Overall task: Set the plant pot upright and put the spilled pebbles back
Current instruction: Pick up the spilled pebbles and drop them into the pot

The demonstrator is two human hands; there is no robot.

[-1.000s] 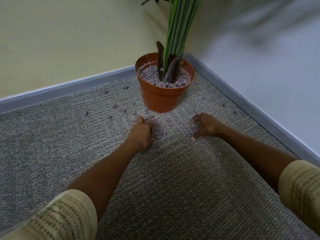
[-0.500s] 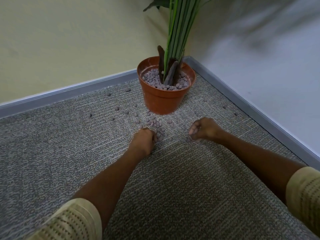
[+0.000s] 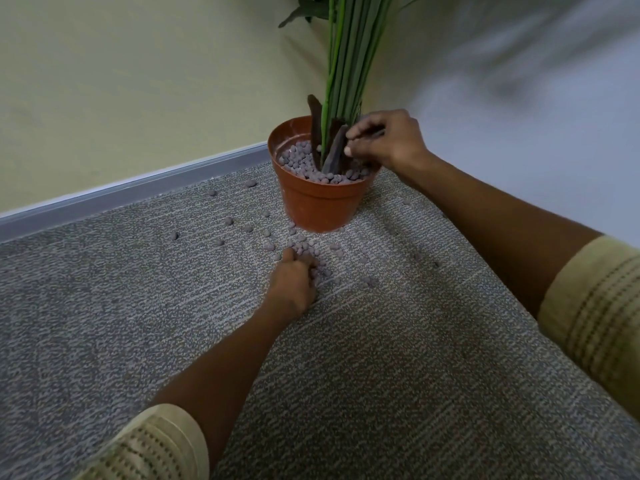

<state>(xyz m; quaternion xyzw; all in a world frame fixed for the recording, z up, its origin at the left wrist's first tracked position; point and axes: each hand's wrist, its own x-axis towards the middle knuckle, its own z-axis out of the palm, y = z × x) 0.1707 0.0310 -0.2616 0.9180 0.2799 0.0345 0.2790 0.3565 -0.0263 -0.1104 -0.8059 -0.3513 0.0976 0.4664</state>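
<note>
The pot (image 3: 320,199) stands upright in the carpet's corner. The right hand (image 3: 389,140) hovers above it, fingers bunched, likely dropping pebbles (image 3: 304,249); the left hand (image 3: 294,285) clenches more below. Next: gather strays.

Orange plant pot (image 3: 320,202) upright in carpet (image 3: 104,306) corner, pebbles (image 3: 298,161) inside round green stems (image 3: 346,64); right hand (image 3: 388,140) over pot rim, fingers (image 3: 360,128) curled; left hand (image 3: 294,285) curled on spilled pebbles (image 3: 304,249) in front of pot; more scattered to the left.
</note>
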